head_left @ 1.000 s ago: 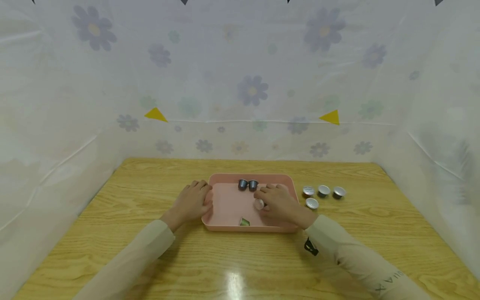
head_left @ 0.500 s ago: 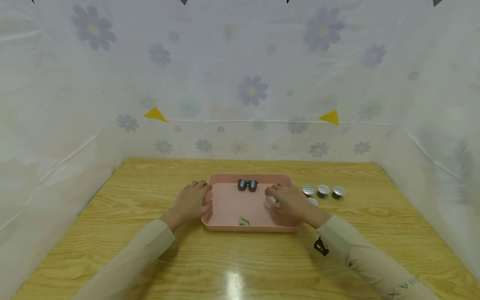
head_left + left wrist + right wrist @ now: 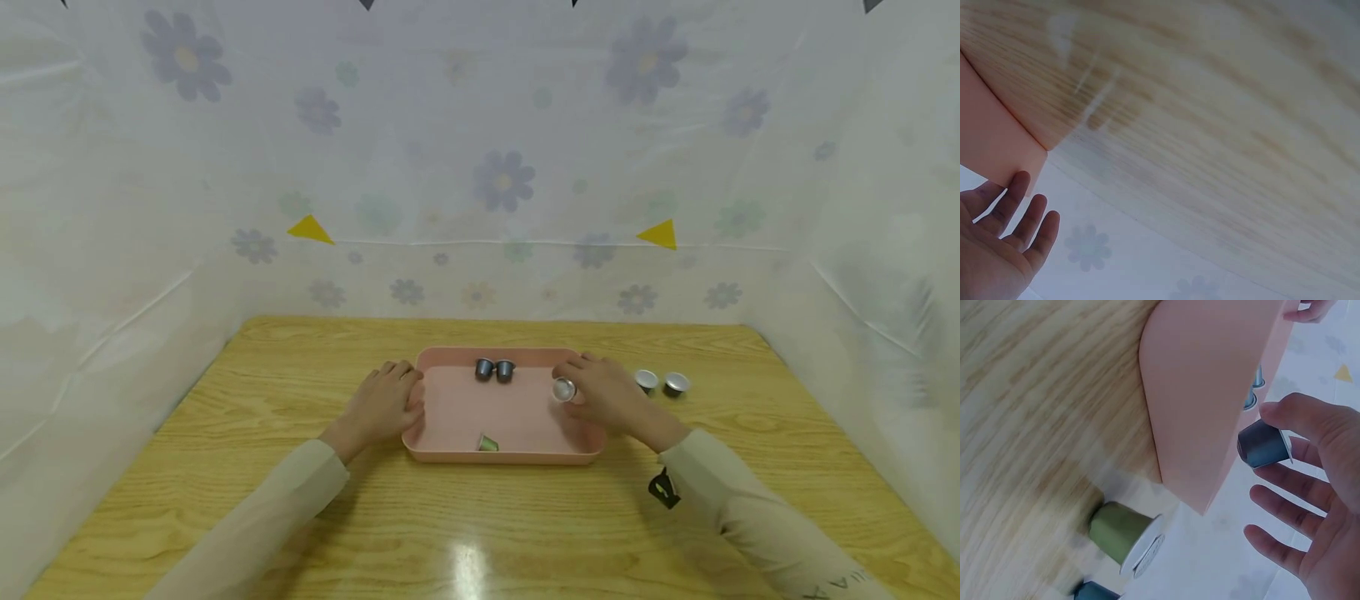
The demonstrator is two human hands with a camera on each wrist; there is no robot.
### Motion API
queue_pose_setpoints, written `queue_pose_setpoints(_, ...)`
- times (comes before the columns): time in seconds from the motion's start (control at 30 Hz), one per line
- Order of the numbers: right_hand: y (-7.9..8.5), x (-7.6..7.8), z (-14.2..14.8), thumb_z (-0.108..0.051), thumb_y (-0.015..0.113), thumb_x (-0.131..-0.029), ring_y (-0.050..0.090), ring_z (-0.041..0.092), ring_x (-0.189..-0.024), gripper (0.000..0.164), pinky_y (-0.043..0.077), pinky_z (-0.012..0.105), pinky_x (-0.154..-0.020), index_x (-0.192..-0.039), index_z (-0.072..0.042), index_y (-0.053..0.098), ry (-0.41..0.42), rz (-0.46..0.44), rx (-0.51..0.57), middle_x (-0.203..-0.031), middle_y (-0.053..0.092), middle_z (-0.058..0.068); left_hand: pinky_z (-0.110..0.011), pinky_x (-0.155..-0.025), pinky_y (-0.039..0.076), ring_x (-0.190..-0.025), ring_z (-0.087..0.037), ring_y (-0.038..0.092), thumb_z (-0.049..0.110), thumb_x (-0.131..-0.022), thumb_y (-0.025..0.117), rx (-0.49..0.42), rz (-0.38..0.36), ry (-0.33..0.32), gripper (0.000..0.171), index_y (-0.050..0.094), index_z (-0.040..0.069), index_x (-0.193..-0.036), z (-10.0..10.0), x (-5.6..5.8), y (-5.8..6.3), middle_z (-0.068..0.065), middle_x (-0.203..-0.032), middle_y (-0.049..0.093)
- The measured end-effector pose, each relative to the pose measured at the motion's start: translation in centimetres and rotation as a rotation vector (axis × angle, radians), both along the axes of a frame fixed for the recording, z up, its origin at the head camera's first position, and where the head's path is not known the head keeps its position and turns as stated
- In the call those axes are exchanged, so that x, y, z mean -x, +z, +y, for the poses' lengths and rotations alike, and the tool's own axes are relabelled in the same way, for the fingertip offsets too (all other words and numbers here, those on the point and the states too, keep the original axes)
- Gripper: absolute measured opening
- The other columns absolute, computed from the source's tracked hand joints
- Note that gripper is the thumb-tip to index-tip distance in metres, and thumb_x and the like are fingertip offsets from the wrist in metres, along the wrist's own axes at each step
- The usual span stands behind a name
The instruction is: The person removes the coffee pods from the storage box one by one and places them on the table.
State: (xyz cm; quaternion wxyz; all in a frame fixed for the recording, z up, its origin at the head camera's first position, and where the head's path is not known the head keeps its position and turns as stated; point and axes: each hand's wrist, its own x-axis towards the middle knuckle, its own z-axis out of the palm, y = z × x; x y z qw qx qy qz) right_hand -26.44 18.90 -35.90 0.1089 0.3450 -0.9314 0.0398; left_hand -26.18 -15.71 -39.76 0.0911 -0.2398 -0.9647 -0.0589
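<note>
The right hand (image 3: pixel 611 393) pinches a dark blue capsule (image 3: pixel 1263 444) between thumb and fingertips, the other fingers spread apart. The blue capsule is held by the right edge of the pink tray (image 3: pixel 459 412); its exact height cannot be told. Its silver lid faces up toward the head camera, its narrow base points down toward the counter (image 3: pixel 390 525), and its long axis stands close to upright with a slight tilt.

The left hand (image 3: pixel 381 403) pinches the tray's left wall, remaining fingers extended. Inside the tray, two dark capsules (image 3: pixel 495 371) lie side by side at the far edge, narrow ends toward the near edge. A pale green capsule (image 3: pixel 489 445) lies on its side at the near edge, narrow end rightward. On the counter beyond the tray's right edge, two white-lidded capsules (image 3: pixel 677 384) stand lid up; the right wrist view shows an olive capsule (image 3: pixel 1119 532) near that edge.
</note>
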Motion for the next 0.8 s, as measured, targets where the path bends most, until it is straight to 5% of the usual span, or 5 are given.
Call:
queue_pose_setpoints(0.37,0.9,0.0,1.9,-0.025,0.073,-0.074,0.058,0.027,-0.094,0.040,0.050,0.043,-0.073,-0.110,-0.011,0.061,-0.055,0.020,0.015,-0.103,0.063,0.006,-0.046,-0.092,0.044,-0.111,-0.031,0.049,0.031,-0.085,0.056,0.008,-0.010,-0.002,0.043,0.056,0.005,-0.119,0.0,-0.1,0.3,-0.009,-0.117,0.054)
queue_pose_setpoints(0.6,1.1,-0.1,3.2,-0.023,0.076,-0.072,0.056,0.022,-0.081,0.039,0.047,0.036,-0.063,-0.105,-0.008,0.062,-0.027,0.086,0.052,-0.098,0.064,0.007,-0.046,-0.089,0.045,-0.110,-0.031,0.050,0.031,-0.085,0.056,0.013,0.013,-0.003,0.043,0.056,0.005,-0.119,-0.1,0.0,0.1,-0.009,-0.117,0.054)
queue_pose_setpoints(0.8,0.9,-0.1,4.2,-0.026,0.074,-0.073,0.054,0.020,-0.078,0.038,0.043,0.032,-0.060,-0.104,-0.008,0.062,-0.084,0.060,0.039,-0.095,0.064,0.006,-0.046,-0.089,0.045,-0.110,-0.030,0.050,0.032,-0.085,0.057,0.017,0.017,-0.003,0.043,0.056,0.005,-0.119,-0.2,0.1,0.0,-0.009,-0.117,0.054)
